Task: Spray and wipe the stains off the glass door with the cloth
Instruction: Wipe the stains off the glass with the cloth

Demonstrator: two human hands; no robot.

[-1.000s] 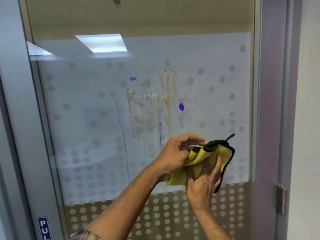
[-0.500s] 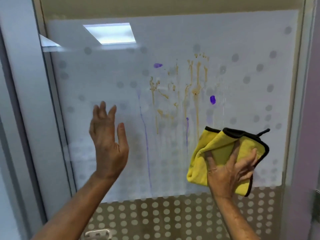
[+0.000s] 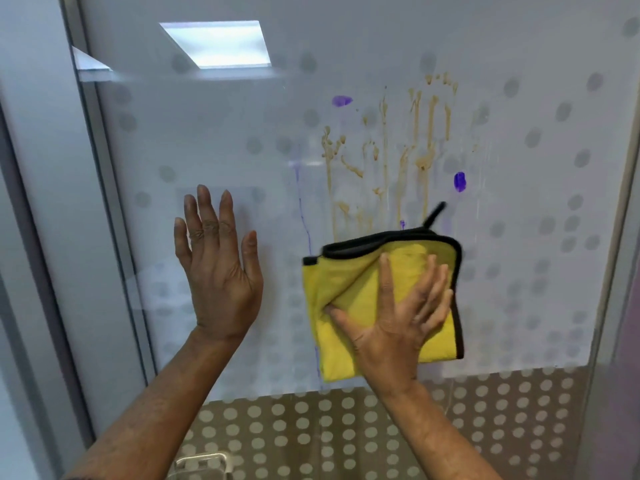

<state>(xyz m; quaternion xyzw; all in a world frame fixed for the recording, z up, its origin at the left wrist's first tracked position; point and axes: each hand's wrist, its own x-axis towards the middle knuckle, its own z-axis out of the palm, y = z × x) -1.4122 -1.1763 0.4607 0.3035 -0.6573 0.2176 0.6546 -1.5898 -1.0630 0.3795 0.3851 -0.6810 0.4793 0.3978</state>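
Observation:
A frosted glass door with a dot pattern fills the view. Brown drip stains and purple blotches mark its upper middle, with a thin purple run trailing down. My right hand presses a folded yellow cloth with black edging flat on the glass, just below the brown stains. My left hand lies flat on the glass to the left, fingers spread, holding nothing. No spray bottle is in view.
A grey metal door frame runs down the left side and another frame edge down the right. A metal door handle shows at the bottom edge. A ceiling light reflects in the upper glass.
My left hand let go of the cloth and moved left onto the glass. My right hand carried the cloth up-left, flat under the brown stains. The view moved closer to the door.

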